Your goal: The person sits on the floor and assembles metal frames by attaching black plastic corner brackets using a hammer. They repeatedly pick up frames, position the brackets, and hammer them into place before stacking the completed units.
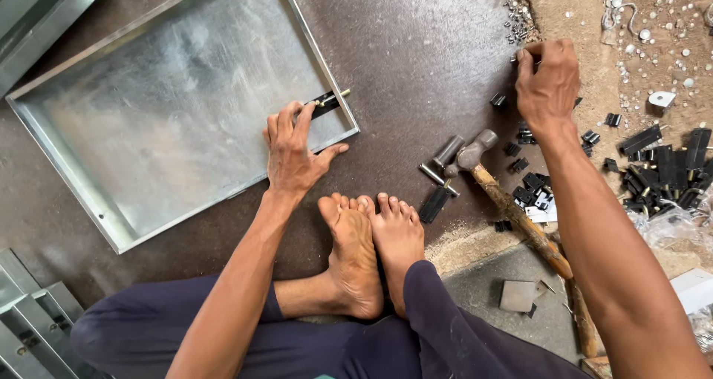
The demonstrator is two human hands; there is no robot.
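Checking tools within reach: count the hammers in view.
1. The hammer lies on the floor between the feet and the right forearm; others may be hidden.

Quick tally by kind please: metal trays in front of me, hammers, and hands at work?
Metal tray: 1
Hammer: 1
Hands: 2, left hand and right hand
Total: 4

My left hand [293, 152] presses a black hinge [327, 101] onto the metal tray's [111, 230] right rim, while my right hand [548, 80] picks among small rivets [518, 24] far right.
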